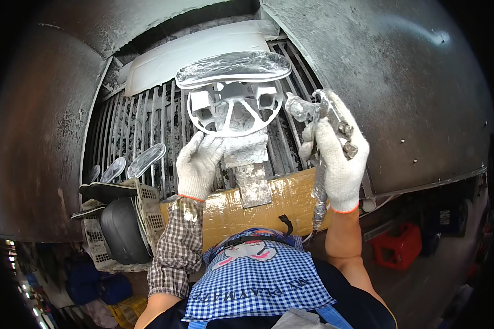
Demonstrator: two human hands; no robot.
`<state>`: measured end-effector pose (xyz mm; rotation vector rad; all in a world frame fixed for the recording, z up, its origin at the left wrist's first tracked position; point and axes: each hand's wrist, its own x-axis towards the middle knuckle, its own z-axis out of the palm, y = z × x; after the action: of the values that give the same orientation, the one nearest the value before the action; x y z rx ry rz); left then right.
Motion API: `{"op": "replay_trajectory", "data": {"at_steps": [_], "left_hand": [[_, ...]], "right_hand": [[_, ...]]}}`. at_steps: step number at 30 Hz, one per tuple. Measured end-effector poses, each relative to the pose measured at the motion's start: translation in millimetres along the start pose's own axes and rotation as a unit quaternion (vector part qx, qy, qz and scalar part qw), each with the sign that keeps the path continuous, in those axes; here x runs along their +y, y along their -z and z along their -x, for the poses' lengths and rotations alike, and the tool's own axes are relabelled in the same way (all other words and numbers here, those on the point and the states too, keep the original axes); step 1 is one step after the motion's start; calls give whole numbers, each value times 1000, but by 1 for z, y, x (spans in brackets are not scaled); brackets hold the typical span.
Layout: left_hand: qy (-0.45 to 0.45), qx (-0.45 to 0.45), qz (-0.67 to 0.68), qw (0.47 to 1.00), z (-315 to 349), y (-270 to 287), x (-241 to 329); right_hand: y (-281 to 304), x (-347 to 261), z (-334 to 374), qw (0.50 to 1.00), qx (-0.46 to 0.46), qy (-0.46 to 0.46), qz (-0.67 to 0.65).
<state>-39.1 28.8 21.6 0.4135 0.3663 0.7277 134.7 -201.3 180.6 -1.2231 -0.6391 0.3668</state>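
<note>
A shoe sole (233, 67) with a pale edge and clear wrinkled film over its top rests on a white spoked wheel (235, 133). The wheel stands on a paint-crusted post. At its lower left rim is my left hand (198, 159), in a white knit glove, with fingers stretched out and touching the rim. Off to the wheel's right, my gloved right hand (343, 156) is closed round a paint-caked spray gun (319, 109). The gun's nozzle end faces left toward the wheel. A film-wrapped hose hangs down from its grip.
Below the wheel lies a metal slat grate (142, 120), with a white sheet (197, 52) at the back. Film-covered soles (147, 160) lean at the left beside a plastic basket (148, 214) of dark soles. Metal walls (411, 93) close in both sides. Tan board (219, 219) lines the front.
</note>
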Motion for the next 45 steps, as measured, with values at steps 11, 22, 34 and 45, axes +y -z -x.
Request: {"op": "replay_trajectory", "data": {"at_steps": [11,22,34,45], "left_hand": [[-28,2,32,999,-11,9,19],[43,-1,12,999,7,-19,-46],[39,-4,-2,999,8,-13,-29],[-3,2,6,1000,4,-8,-7]], "right_hand": [[26,-6,-4,996,78,20,24],[7,-30,24,997,60,-33,-24],[15,-24,34,999,-5,-40,-27],[12,-14,26,997,1,-54,-61]]}}
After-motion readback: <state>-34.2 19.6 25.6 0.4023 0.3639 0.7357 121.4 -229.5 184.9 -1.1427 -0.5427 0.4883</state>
